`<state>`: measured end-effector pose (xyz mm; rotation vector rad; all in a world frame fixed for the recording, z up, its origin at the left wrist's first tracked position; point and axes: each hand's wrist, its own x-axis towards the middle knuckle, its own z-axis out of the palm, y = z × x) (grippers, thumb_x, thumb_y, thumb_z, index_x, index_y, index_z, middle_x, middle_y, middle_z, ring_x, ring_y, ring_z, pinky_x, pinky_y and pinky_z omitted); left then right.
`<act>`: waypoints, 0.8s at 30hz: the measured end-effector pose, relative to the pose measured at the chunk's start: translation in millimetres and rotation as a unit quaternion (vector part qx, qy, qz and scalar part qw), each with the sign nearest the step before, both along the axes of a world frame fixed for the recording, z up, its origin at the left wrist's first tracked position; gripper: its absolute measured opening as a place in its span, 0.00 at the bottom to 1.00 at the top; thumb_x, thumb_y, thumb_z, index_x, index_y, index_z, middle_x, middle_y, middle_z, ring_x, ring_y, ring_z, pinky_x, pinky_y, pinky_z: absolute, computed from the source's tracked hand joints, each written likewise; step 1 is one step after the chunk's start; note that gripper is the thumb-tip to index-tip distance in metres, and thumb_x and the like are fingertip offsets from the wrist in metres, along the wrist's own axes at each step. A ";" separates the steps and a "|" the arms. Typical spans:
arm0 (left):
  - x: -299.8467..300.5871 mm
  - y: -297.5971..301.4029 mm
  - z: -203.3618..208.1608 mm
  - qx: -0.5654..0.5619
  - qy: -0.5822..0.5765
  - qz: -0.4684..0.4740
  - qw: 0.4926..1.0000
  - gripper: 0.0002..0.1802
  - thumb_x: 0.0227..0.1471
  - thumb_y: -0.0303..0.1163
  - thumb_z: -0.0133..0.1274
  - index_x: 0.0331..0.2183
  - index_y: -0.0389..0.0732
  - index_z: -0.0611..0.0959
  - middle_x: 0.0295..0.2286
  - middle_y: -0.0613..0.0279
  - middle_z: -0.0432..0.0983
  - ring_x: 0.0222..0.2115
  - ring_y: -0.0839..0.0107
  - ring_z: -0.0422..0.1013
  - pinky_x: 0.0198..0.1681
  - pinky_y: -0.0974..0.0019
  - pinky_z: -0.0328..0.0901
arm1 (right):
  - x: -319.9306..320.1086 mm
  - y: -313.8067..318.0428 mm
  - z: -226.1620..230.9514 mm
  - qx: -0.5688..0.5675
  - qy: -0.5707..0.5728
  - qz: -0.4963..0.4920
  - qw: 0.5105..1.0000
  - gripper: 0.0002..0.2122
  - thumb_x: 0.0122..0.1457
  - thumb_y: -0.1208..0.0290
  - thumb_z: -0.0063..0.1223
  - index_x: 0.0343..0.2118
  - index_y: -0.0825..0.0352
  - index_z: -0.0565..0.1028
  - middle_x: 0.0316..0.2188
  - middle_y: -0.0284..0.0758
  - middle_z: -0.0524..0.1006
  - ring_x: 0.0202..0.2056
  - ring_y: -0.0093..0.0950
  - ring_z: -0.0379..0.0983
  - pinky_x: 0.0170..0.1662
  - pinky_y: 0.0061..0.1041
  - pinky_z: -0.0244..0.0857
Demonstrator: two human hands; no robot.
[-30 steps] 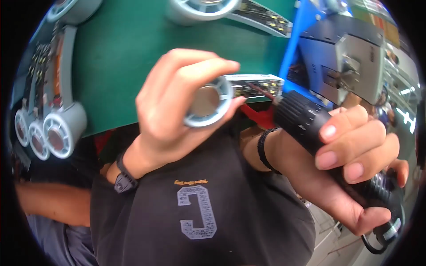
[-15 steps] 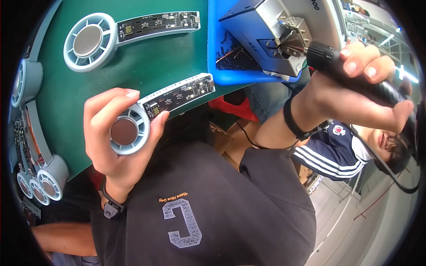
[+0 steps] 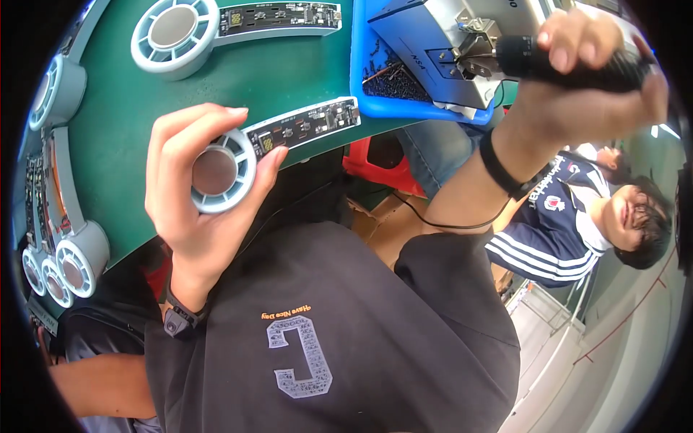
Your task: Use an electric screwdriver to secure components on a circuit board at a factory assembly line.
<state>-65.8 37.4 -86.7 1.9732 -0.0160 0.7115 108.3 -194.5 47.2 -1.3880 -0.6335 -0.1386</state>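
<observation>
My left hand (image 3: 189, 206) is closed around the round grille end of a light-blue handheld fan body (image 3: 249, 173). Its curved handle points up to the right, with a black circuit board (image 3: 307, 128) exposed along it. My right hand (image 3: 588, 90) grips a black electric screwdriver (image 3: 523, 58) held almost level. The screwdriver's thin bit reaches leftward to the metal outlet of a silver screw feeder (image 3: 433, 68); whether a screw sits on the tip is too small to tell.
A second open fan body (image 3: 173, 32) lies on the green mat (image 3: 108, 155). Several more stand along the left edge (image 3: 83, 263). The feeder sits in a blue tray (image 3: 404, 110) with many dark screws (image 3: 390, 79). A red stool (image 3: 379, 166) and another person (image 3: 556, 224) are at right.
The whole view has shifted, so the mat and feeder appear higher. Both hands keep their grips, and the screwdriver bit stays at the feeder outlet, the driver now more level.
</observation>
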 end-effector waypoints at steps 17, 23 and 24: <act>4.4 12.3 -16.9 0.001 -0.050 -0.049 0.998 0.32 0.35 0.17 0.75 0.46 0.34 0.82 0.39 0.50 0.80 0.37 0.60 0.78 0.37 0.64 0.74 | -92.9 87.4 -34.0 0.028 -0.074 0.091 0.993 0.27 0.64 0.41 0.49 0.45 0.66 0.70 0.24 0.28 0.68 0.16 0.21 0.61 0.25 0.26 0.62; 2.9 13.2 -20.9 -0.010 -0.047 -0.052 0.998 0.31 0.36 0.16 0.73 0.46 0.34 0.82 0.39 0.50 0.80 0.37 0.60 0.79 0.37 0.64 0.73 | -86.6 88.9 -42.7 0.027 -0.051 0.119 0.991 0.28 0.64 0.40 0.48 0.48 0.66 0.70 0.26 0.29 0.68 0.18 0.23 0.64 0.26 0.28 0.64; 2.5 13.0 -20.8 -0.012 -0.046 -0.052 0.998 0.31 0.36 0.16 0.73 0.46 0.34 0.82 0.39 0.50 0.80 0.37 0.60 0.79 0.37 0.64 0.73 | -84.6 88.0 -42.8 0.017 -0.050 0.132 0.990 0.29 0.64 0.40 0.48 0.48 0.66 0.70 0.26 0.29 0.68 0.18 0.23 0.64 0.26 0.28 0.64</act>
